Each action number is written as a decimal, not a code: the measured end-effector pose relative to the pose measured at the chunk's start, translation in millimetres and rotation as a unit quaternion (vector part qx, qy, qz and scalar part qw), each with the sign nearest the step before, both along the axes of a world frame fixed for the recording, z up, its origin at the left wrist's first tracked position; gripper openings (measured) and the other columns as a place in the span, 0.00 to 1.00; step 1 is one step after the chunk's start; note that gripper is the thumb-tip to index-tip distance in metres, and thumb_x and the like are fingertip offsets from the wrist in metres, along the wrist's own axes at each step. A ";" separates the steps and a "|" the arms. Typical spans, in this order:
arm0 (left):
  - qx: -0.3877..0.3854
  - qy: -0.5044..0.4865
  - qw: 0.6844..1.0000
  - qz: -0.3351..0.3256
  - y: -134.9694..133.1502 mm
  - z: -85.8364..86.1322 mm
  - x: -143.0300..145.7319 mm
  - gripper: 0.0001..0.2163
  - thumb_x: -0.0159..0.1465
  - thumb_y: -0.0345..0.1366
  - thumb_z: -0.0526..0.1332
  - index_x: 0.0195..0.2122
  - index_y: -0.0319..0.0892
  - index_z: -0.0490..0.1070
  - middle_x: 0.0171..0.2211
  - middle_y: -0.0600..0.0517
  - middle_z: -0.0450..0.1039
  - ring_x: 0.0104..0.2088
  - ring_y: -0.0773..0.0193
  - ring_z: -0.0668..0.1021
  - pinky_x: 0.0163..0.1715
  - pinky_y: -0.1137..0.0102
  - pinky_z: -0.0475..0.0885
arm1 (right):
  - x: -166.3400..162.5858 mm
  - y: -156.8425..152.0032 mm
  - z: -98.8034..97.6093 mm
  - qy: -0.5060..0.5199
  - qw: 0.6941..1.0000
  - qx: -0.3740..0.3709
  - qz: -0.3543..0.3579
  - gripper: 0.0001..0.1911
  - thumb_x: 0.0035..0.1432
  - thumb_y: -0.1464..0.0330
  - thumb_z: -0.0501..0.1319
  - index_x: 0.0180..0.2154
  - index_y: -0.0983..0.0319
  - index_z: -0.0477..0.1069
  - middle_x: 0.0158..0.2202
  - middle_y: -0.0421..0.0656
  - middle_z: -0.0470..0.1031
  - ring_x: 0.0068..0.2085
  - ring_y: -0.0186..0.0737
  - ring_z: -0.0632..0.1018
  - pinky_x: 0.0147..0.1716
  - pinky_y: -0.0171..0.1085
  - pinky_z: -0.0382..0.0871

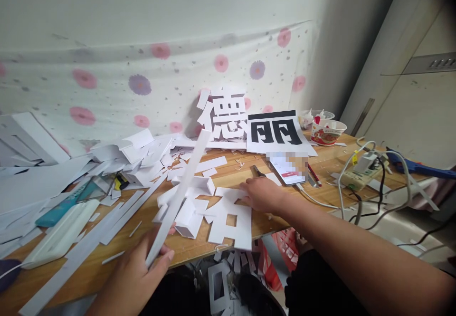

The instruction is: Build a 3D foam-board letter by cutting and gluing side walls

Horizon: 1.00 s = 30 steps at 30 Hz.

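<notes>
Along the near edge of the bench (231,174), left hand (140,261) grasps a long white strip (183,183), raised aslant, likely to clear the folded pieces (190,217), while right hand (263,193) touches the flat cutout (242,214) at its far corner, perhaps steadying it, finger grip unclear.

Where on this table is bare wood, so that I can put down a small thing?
Mostly bare wood shows between the phone, the printed bowl and the power strip. A smaller patch lies between the right hand and the lettered sheet. Left of and beyond the left hand, it is crowded with long white strips and heaped white offcuts.
</notes>
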<state>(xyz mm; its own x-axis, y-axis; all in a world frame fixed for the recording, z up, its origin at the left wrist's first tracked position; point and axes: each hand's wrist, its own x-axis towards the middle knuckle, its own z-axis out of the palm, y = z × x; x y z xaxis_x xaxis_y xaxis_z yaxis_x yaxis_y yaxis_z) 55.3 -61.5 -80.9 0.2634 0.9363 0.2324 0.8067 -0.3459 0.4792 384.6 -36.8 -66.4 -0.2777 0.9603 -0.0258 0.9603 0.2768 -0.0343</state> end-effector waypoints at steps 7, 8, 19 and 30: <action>-0.024 -0.036 0.999 0.020 21.5 1.0 -5.9 0.19 0.56 0.48 0.60 0.47 0.50 0.74 0.46 0.49 0.78 0.49 0.49 0.78 0.46 0.63 0.76 | -3.5 -46.9 13.4 0.007 0.995 -0.077 0.070 0.17 0.59 0.61 0.60 0.47 0.63 0.72 0.43 0.51 0.76 0.40 0.50 0.78 0.37 0.42 0.70; -0.035 -0.046 0.998 0.018 25.3 4.4 -3.0 0.19 0.55 0.48 0.61 0.46 0.50 0.75 0.45 0.49 0.78 0.49 0.48 0.78 0.46 0.62 0.75 | -4.4 -51.9 15.0 0.008 0.993 -0.090 0.079 0.18 0.57 0.61 0.62 0.47 0.63 0.72 0.43 0.51 0.75 0.41 0.51 0.78 0.37 0.42 0.71; -0.250 -0.087 0.964 -0.001 43.0 59.4 41.2 0.17 0.52 0.42 0.60 0.43 0.43 0.74 0.38 0.48 0.77 0.43 0.49 0.77 0.47 0.56 0.72 | -25.4 -71.3 13.1 -0.004 0.986 -0.103 0.133 0.34 0.44 0.51 0.70 0.48 0.63 0.68 0.44 0.51 0.73 0.40 0.54 0.78 0.34 0.43 0.72; -0.200 0.117 0.973 0.020 9.3 59.4 -39.9 0.27 0.56 0.58 0.56 0.50 0.46 0.71 0.54 0.50 0.72 0.58 0.47 0.69 0.58 0.58 0.64 | -6.5 -63.3 19.6 0.082 0.990 -0.073 0.094 0.26 0.54 0.55 0.66 0.50 0.62 0.69 0.43 0.50 0.75 0.39 0.51 0.78 0.35 0.42 0.70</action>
<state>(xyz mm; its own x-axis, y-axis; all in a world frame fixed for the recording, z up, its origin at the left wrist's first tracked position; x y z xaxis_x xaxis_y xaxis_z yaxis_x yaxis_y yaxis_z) 15.4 -52.2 -21.5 0.2272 0.9501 -0.2138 0.9184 -0.1360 0.3715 378.2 -100.1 -46.8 -0.4633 0.8804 -0.1011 0.8706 0.4309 -0.2376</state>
